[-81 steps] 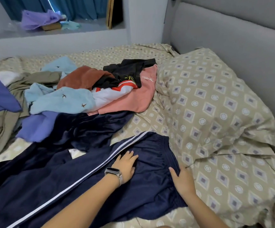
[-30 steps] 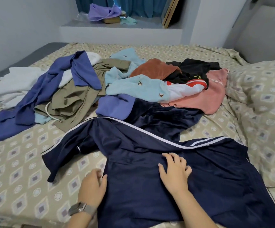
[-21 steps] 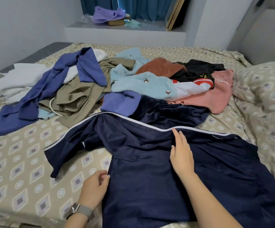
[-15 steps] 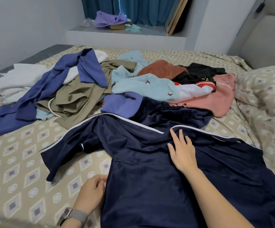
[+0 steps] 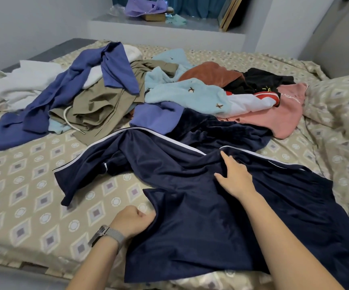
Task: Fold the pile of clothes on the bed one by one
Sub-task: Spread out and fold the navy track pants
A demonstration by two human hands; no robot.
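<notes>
Navy track pants (image 5: 190,227) with a white side stripe lie spread across the near part of the bed (image 5: 23,206). My left hand (image 5: 132,221), with a watch on the wrist, grips the pants' near left edge, fingers curled under the cloth. My right hand (image 5: 235,177) pinches a fold of the navy fabric near the stripe, forefinger pointing up. Behind the pants lies the pile of clothes (image 5: 169,95): blue, olive, light blue, rust, black, white-and-red and pink garments.
A patterned pillow (image 5: 340,107) lies at the right, by the grey headboard (image 5: 336,42). White cloth (image 5: 19,84) sits at the far left of the bed. A ledge (image 5: 159,26) behind the bed holds a purple cloth and a frame. The bed's near edge runs along the bottom left.
My left hand has closed on the pants' edge and lifted it slightly. My right hand went from lying flat to bunching the fabric near the stripe. One pant leg has shifted left.
</notes>
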